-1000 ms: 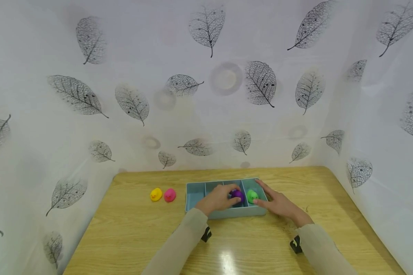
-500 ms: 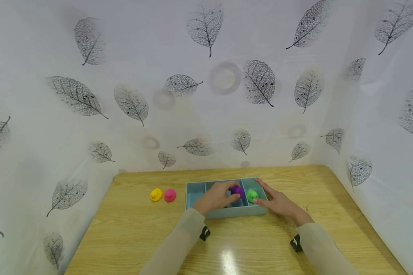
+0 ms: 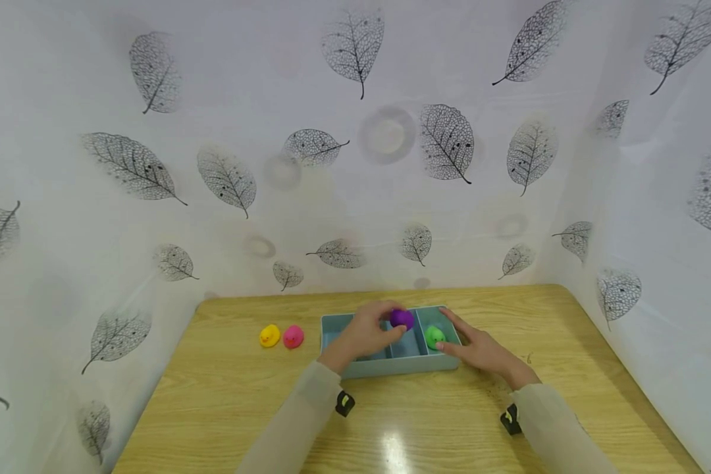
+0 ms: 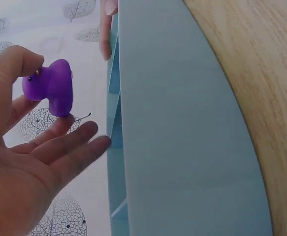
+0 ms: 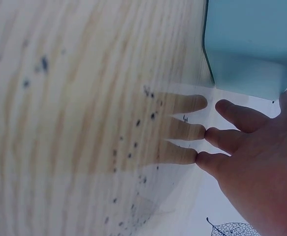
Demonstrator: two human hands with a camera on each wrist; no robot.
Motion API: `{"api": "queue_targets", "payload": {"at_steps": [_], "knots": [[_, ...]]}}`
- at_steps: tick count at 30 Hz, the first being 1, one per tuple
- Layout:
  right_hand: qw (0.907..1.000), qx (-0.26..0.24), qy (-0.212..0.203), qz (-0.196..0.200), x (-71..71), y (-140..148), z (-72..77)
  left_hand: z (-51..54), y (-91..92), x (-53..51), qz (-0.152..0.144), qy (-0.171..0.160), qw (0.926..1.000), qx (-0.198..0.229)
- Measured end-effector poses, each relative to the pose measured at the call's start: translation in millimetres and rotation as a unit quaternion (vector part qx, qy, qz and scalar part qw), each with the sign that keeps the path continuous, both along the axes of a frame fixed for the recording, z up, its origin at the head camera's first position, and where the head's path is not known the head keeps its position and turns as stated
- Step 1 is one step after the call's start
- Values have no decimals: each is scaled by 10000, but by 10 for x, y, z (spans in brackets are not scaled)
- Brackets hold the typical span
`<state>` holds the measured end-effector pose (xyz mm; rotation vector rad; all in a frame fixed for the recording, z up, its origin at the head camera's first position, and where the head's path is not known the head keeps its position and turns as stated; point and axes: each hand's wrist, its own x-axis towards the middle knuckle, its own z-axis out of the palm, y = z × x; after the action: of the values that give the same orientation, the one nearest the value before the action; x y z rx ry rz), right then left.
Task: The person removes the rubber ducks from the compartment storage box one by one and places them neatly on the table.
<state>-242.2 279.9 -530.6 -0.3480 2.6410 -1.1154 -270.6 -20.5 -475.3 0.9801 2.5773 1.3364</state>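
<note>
The purple duck (image 3: 402, 319) is above the box (image 3: 399, 366), over its middle part. Your left grip (image 3: 364, 337) is drawn in on it, thumb and fingertips pinching, other fingers spread; a slackened thumb could let it drop. Those low spread fingers might also catch a rim and shift the box. Your right grip (image 3: 478, 349) lies spread at the box's right end, clasping nothing; its thumb could nudge the green duck (image 3: 435, 338) inside. A wide left swing could sweep the pink duck (image 3: 293, 336) and yellow duck (image 3: 269, 336) along the counter (image 3: 213, 401).
</note>
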Motion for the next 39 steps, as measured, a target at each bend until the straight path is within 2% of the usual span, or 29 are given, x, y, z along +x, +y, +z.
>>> {"api": "queue_targets", "payload": {"at_steps": [4, 9, 13, 23, 27, 35, 39], "knots": [[10000, 13, 17, 17, 2, 2, -3, -14, -25, 43, 69, -418, 9971, 630], [10000, -15, 40, 16, 6, 0, -3, -1, -82, 90, 497, -799, 9906, 995], [10000, -44, 57, 38, 9, -6, -1, -9, -151, 83, 661, -896, 9874, 1124], [9998, -166, 48, 132, 15, -16, 21, -34, -378, 31, 728, -1107, 9785, 1583], [9998, -168, 40, 136, 15, -7, 22, -45, -490, 6, 701, -1449, 9690, 1872], [9997, -203, -3, 166, 10, 3, 17, -101, -706, -16, 861, -2062, 9476, 2282], [9998, -160, 22, 139, 12, 2, 20, -100, -804, 2, 904, -2274, 9419, 2302]]}}
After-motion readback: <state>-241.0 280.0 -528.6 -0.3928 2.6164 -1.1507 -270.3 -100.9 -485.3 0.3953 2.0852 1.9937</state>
